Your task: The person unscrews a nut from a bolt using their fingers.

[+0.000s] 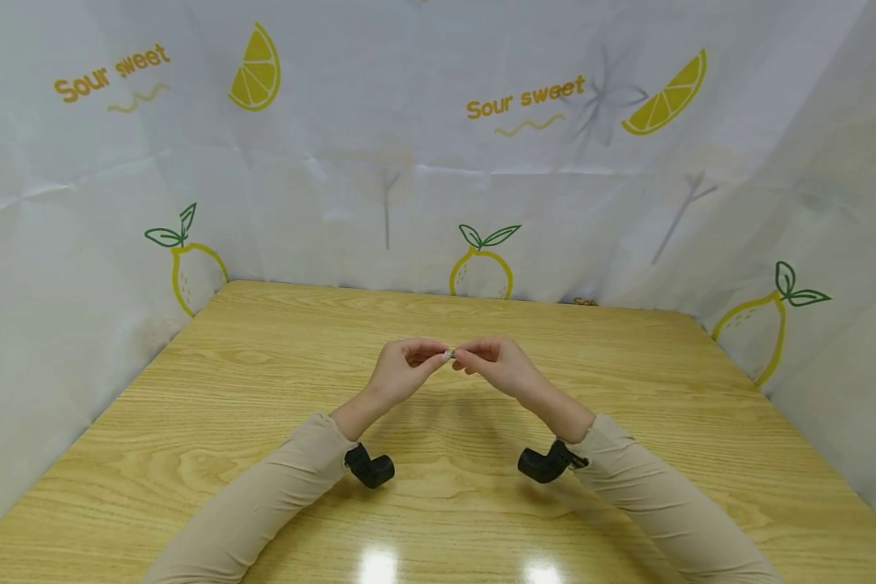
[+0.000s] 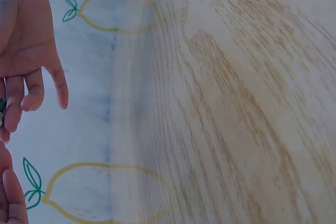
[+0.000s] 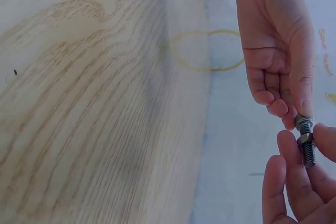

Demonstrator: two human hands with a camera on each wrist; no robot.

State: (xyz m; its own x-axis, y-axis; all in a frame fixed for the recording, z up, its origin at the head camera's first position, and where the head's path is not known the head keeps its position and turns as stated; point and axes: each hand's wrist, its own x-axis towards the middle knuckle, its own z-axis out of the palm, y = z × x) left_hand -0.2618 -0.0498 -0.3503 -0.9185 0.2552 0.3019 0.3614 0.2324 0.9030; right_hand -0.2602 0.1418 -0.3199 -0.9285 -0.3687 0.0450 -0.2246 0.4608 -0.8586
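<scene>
Two bare hands meet in the air above a pale wood-grain bench (image 1: 438, 511), about midway between its left and right edges and nearer the far edge than the part closest to the person. Wide stretches of wood run from the hands out to both side edges, with a shorter strip behind them to the far edge. The near edge is outside the view. A white curtain (image 1: 321, 122) printed with lemons and the words "Sour sweet" rises along the left, far and right edges, bounding the space there.

Between the fingertips is a small metal bolt (image 3: 309, 157), raised above the bench and roughly level. It is dark grey with a dull shine; fine threads ring its shaft, and a hex nut (image 3: 305, 139) sits partway along. The wider end is partly covered by a thumb; the threaded tip points toward the person's right.

The left hand (image 1: 403, 373) pinches the wider end between thumb and fingers. The right hand (image 1: 502, 369) has thumb and forefinger together on the nut, its other fingers loosely bent.

Beige sleeves (image 1: 263, 495) reach in from the near side, with a black wrist mount (image 1: 543, 464) beneath each cuff.
</scene>
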